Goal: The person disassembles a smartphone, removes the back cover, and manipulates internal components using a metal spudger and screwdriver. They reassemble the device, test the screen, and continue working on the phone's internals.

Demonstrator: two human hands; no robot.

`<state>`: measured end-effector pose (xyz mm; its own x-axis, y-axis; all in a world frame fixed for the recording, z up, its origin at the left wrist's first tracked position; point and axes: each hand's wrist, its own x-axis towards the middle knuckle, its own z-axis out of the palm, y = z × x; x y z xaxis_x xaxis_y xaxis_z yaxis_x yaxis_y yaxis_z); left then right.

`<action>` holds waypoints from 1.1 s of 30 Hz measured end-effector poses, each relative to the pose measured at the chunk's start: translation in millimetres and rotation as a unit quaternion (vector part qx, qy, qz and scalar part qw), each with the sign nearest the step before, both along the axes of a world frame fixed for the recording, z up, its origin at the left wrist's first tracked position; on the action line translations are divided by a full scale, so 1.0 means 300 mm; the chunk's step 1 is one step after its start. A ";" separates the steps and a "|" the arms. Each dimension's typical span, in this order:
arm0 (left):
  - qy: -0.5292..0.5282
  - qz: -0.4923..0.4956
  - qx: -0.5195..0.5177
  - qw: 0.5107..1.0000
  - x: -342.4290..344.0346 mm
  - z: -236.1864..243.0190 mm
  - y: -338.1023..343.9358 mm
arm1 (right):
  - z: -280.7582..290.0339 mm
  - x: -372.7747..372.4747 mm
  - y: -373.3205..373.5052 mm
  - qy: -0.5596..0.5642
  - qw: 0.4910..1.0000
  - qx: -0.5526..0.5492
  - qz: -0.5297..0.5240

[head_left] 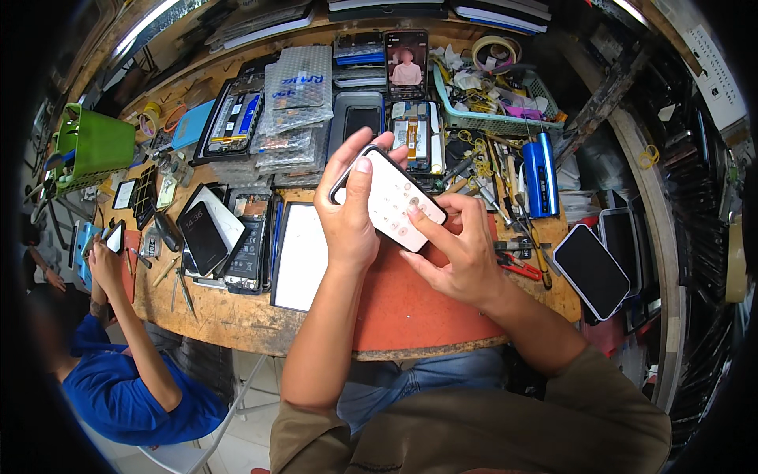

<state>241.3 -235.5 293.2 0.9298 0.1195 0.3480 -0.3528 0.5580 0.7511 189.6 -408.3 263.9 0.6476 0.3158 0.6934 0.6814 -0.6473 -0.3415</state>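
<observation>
A smartphone [384, 189] with a lit pale screen showing round icons is held tilted above the red mat [403, 308]. My left hand [353, 217] wraps round its upper left end, with the thumb lying over the glass and the other fingers behind. On its lower right end is my right hand [467, 257]; the thumb touches the screen and the fingers lie along the edge and corner. Beside my left forearm lies a white flat panel [302, 257]. Behind the phone stands an opened phone [412, 138] with its inner parts showing.
Left lie a dark phone [204, 237], opened devices and a green basket [99, 146]. Bubble-wrapped packs [296, 103] and a teal basket [505, 110] stand behind. Pliers [521, 267] and a blue cylinder [538, 178] are right. A co-worker in blue [142, 395] sits left.
</observation>
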 end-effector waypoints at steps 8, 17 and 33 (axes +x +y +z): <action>0.006 -0.119 -0.121 0.985 0.009 0.000 0.016 | 0.006 -0.013 0.004 0.011 1.000 0.012 -0.002; -0.007 -0.057 -0.037 0.998 -0.012 -0.008 -0.020 | 0.004 -0.021 0.007 0.012 0.999 0.030 0.001; 0.009 -0.076 -0.071 0.995 -0.015 -0.025 -0.034 | -0.004 -0.038 0.019 0.006 0.999 0.033 -0.010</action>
<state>236.8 -245.7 285.7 0.9470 0.0230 0.3203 -0.2426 0.7049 0.6666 178.1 -402.5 262.6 0.6615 0.2560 0.7049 0.6644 -0.6361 -0.3925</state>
